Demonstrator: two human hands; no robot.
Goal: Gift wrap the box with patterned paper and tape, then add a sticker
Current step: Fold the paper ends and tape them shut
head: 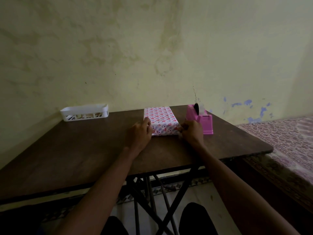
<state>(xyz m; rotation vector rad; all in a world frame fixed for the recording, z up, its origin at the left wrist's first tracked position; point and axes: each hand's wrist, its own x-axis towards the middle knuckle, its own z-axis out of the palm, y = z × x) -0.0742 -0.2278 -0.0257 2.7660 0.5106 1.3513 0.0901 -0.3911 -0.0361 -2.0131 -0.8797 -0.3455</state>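
The box point(160, 117), covered in white paper with a pink and red pattern, lies flat on the dark wooden table point(84, 150) near the wall. My left hand point(139, 133) grips the box's near left corner, fingers curled against the paper. At the near right corner my right hand point(192, 131) pinches the paper's folded end. A pink tape dispenser point(200, 118) with a clear roll stands just right of the box, behind my right hand. No sticker can be made out.
A white slotted plastic basket point(84, 112) with small items inside sits at the table's far left by the wall. A bed with a patterned cover point(288, 141) stands close to the table's right edge. The table's folding metal legs point(152, 200) cross below.
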